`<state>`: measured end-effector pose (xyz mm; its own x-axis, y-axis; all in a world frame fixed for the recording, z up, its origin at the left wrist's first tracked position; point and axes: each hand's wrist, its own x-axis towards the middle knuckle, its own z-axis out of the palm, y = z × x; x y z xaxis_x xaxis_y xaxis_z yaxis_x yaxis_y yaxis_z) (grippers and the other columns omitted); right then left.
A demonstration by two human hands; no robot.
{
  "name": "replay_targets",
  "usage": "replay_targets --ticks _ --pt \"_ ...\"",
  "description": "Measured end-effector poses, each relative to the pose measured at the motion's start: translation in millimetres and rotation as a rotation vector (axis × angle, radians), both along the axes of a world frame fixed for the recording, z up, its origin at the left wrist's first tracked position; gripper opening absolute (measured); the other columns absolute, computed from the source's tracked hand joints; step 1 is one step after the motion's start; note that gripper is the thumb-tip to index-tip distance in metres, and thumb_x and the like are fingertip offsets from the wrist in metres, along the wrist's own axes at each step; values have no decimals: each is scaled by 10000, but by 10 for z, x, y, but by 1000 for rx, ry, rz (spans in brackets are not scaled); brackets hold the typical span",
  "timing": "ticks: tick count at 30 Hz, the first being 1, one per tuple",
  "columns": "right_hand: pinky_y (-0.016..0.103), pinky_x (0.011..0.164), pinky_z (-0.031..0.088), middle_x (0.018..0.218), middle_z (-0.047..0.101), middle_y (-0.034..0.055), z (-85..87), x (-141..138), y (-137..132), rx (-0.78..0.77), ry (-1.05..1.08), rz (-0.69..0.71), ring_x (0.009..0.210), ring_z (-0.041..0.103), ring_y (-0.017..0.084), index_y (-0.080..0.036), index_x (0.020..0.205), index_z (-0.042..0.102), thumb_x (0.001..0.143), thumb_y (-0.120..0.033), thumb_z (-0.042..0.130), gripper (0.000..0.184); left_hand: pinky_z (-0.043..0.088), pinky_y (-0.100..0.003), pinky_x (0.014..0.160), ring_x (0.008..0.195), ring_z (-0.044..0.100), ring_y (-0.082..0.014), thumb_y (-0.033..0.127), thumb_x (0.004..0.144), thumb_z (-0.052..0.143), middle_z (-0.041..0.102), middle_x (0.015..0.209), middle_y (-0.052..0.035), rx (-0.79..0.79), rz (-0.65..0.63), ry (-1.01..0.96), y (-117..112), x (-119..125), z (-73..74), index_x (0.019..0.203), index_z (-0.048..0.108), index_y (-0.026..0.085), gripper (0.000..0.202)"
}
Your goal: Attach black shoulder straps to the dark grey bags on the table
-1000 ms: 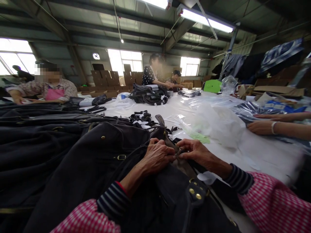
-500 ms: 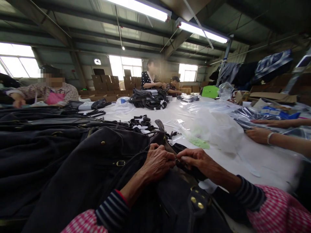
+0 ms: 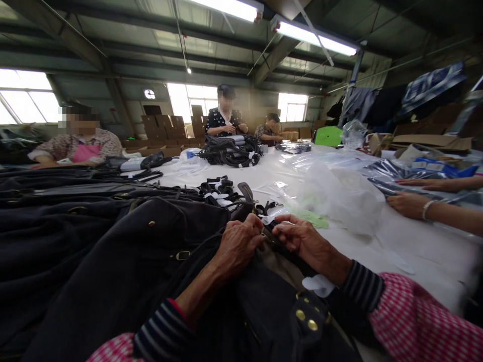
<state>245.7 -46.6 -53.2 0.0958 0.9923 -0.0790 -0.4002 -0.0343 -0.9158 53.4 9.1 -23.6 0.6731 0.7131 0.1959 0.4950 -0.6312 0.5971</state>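
A black bag (image 3: 271, 296) with brass fittings lies before me, its brown lining showing at the opening. My left hand (image 3: 239, 246) is closed on the edge of that opening, fingertips pinched by a small metal piece. Close on its right, my right hand (image 3: 305, 241) pinches the black edge on the other side; the exact part is hidden by the fingers. A white tag (image 3: 268, 219) shows between the hands. Below my right wrist sits a white paper piece (image 3: 318, 285). Another black bag (image 3: 147, 261) with a brass buckle lies to the left.
Black straps (image 3: 219, 191) with white wraps lie beyond the bags, and a strap bundle (image 3: 234, 151) stands farther back. Clear plastic bags (image 3: 339, 196) cover part of the white table (image 3: 407, 241). At right, a co-worker's hands (image 3: 411, 203) rest on wrapped goods. Other people work across the table.
Both hands have moved slightly up and away along the bag's edge, a little farther apart. More of the brown lining shows. The co-worker at the back has turned forward.
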Motion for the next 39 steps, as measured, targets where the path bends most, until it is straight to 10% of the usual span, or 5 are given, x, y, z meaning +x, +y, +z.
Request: replay_targets --ticks 6,39 --pt "175 419 287 735 703 33 -54 -6 -3 61 -96 86 558 525 83 -149 843 718 673 -315 883 289 433 -296 823 773 667 -179 273 882 647 770 777 19 -26 4 -77 -28 2 1 788 728 213 138" --pt "221 468 321 674 675 11 -31 -45 -82 123 -433 88 524 457 83 -157 869 768 747 -380 805 257 316 -379 984 903 626 -198 314 911 651 731 832 -3 84 24 78 -77 13 16 894 788 251 152"
